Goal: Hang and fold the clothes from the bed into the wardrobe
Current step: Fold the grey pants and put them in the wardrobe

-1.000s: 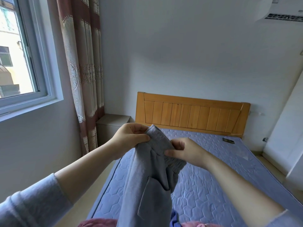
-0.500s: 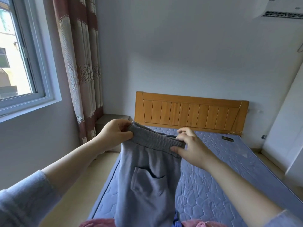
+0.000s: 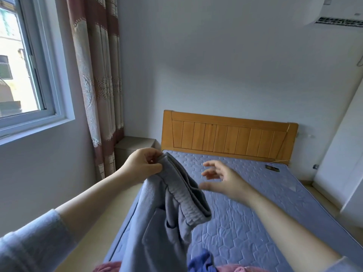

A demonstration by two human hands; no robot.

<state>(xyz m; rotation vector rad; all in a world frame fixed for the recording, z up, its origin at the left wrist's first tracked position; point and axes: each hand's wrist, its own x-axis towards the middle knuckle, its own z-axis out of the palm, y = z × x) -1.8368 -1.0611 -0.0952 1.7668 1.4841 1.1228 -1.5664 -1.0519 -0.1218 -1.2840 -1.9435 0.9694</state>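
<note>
Soft grey trousers [image 3: 155,240], ribbed elastic waistband [image 3: 184,199]

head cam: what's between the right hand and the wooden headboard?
Head view: only the blue quilted mattress lies between the right hand and the wooden headboard; that stretch is bare.

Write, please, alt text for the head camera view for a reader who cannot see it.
A person's left hand pinches the waistband of grey sweatpants held up over a blue quilted mattress, while the right hand hovers open beside them. Behind are a wooden headboard, a patterned curtain and a window; pink and blue clothes lie at the bottom edge.
</note>
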